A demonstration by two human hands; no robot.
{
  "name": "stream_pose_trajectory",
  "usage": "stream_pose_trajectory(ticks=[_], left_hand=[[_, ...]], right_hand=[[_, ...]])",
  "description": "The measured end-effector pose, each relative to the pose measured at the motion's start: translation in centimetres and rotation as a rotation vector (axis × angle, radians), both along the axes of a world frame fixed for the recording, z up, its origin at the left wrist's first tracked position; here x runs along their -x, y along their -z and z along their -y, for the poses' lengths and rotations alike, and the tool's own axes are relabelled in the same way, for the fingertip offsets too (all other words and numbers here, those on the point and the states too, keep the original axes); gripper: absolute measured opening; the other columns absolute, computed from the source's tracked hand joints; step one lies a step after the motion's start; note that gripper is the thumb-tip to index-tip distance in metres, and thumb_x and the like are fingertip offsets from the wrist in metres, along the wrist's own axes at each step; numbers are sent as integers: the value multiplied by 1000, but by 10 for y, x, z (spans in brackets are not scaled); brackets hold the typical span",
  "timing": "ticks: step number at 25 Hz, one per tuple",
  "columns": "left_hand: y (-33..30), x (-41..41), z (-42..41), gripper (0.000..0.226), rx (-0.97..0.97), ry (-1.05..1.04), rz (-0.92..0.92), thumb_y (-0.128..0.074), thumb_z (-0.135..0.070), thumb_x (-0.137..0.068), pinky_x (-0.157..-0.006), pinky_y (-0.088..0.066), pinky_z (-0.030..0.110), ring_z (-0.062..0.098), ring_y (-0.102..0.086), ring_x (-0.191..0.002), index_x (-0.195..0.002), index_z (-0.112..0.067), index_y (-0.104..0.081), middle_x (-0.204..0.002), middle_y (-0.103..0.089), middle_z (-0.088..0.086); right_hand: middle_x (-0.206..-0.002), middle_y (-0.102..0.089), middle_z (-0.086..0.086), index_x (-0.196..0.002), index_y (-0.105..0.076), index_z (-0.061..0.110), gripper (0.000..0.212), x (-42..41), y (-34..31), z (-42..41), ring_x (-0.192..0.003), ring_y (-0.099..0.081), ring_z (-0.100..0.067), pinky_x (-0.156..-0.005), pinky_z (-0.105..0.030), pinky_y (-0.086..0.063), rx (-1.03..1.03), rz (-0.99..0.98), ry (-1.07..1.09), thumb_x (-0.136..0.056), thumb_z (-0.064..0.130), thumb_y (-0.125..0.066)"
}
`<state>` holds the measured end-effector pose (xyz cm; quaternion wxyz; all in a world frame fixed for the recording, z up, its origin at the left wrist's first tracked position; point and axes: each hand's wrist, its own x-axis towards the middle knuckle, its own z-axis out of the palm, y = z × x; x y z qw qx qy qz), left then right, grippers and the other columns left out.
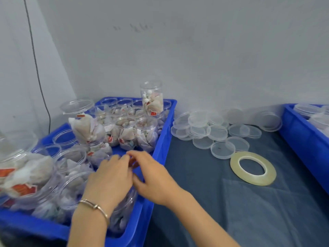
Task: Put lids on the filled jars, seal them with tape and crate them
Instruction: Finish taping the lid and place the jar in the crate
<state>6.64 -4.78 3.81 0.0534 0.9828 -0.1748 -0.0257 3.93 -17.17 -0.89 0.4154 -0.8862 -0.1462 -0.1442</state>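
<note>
Both my hands meet over a filled jar (pixel 122 211) in the blue crate (pixel 160 148) at seven o'clock, my left hand (pixel 110 179) and right hand (pixel 153 177) pinching something small and reddish between the fingertips; I cannot tell what. Nearly everything looks undone: most jars stand open, the lids (pixel 213 129) lie heaped at one o'clock, and the tape roll (pixel 252 168) lies untouched at three.

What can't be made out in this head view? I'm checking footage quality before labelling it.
- What the left hand and right hand pinch: a small reddish thing, motion-blurred and covered by fingers.
- The jar under the left hand: the wrist hides its mouth.
- The right blue crate: cut off by the frame edge.
- Red labels on the tea bags: too small to read.
</note>
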Motion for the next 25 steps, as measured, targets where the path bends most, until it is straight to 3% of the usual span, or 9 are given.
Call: stream_pose_trajectory(ticks=[2,4,8,11,14,16,18,22,25], left_hand=[[11,-2,-13,32,-66,51,-181,-43,-17,-96,-98,-43,39,22,-51,-118,-127,-25,-42,-125,-50,3],[15,-5,-18,36,-8,48,-237,-47,-11,-94,-99,-43,36,18,-53,-119,-127,-25,-43,-128,-52,1],[9,-12,-20,16,8,-56,-63,-51,-19,-95,-88,-49,36,16,-62,-103,-91,-34,-53,-110,-66,-6],[-8,-4,-18,16,16,-95,74,-51,-31,-96,-88,-47,38,15,-61,-97,-86,-44,-52,-97,-65,-13],[-37,9,-6,15,147,-114,346,-50,-34,-95,-76,-50,36,21,-64,-86,-95,-43,-63,-89,-68,-10],[-56,15,12,16,230,-92,432,-53,-29,-95,-64,-47,33,26,-64,-83,-96,-38,-66,-89,-71,-3],[-69,18,34,17,247,-36,478,-55,-24,-94,-63,-40,30,28,-63,-90,-98,-35,-66,-94,-71,-3],[-76,24,85,17,351,128,512,-57,-25,-91,-70,-42,34,31,-62,-97,-101,-35,-66,-99,-69,0],[-61,30,134,18,462,236,421,-53,-26,-93,-73,-44,34,29,-62,-98,-103,-35,-66,-102,-69,-1]], right_hand=[[-119,-57,-6,-131,-50,12,36,1,6,-3,-105,-51,-19,-103,-32,-32,116,11,10,-95,12,-44],[-116,-59,-6,-128,-53,12,33,0,8,-2,-103,-51,-18,-105,-29,-26,171,15,27,-98,14,-39],[-117,-60,-3,-127,-54,14,33,1,5,-4,-104,-51,-15,-108,-28,-23,173,-43,16,-100,18,-36],[-123,-57,11,-130,-48,25,34,8,-1,-1,-109,-48,-2,-105,-18,-20,-24,-95,-65,-97,34,-44],[-146,-29,33,-144,-21,40,78,16,-8,10,-130,-26,17,-107,-13,-20,-229,-126,-149,-80,51,-64],[-154,-16,26,-151,-3,37,110,20,-9,20,-141,-16,6,-114,-27,-23,-272,-55,-137,-71,43,-79],[-154,-20,21,-152,1,33,121,24,-9,29,-142,-22,-1,-115,-34,-27,-311,24,-75,-67,33,-85],[-143,-40,19,-150,-15,17,113,37,-13,59,-135,-38,-6,-106,-17,-34,-486,241,121,-63,24,-87],[-133,-50,17,-144,-25,5,104,57,-6,99,-128,-46,-6,-102,-13,-36,-522,360,263,-61,20,-85]])
